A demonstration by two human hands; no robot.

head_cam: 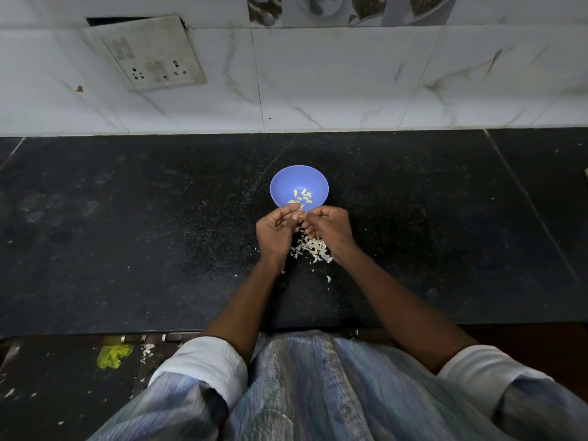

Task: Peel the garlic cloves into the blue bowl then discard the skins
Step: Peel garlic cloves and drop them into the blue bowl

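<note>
A blue bowl (298, 178) stands on the black counter, with several pale peeled garlic cloves (302, 196) in its bottom. Just in front of the bowl's near rim, my left hand (276, 232) and my right hand (331, 229) meet. Their fingertips pinch one small garlic clove (300, 215) between them. A heap of white garlic skins (310, 248) lies on the counter under and between my wrists, partly hidden by my right hand.
The black stone counter (127, 233) runs wide to both sides, with a white tiled wall (318, 74) and a switch plate (149, 52) behind. A few stray skins (328, 278) lie nearer me. Below the counter edge lies a yellow scrap (112, 355) on the floor.
</note>
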